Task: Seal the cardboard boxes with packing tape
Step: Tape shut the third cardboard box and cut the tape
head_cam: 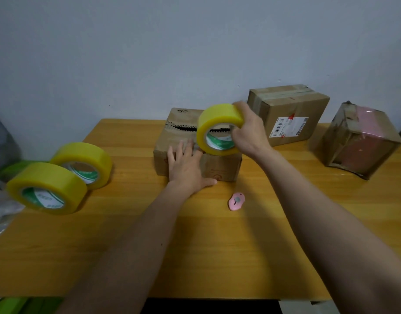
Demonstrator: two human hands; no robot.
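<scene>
Head view: left hand, fingers flat, presses small brown cardboard box mid-table; right hand grips yellow tape roll over it. I judge taping just starting; next, run tape across the open seam.

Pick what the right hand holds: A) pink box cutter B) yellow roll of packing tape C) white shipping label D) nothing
B: the right hand grips the yellow roll of packing tape over the small open cardboard box; the pink box cutter lies untouched on the wooden table.
</scene>
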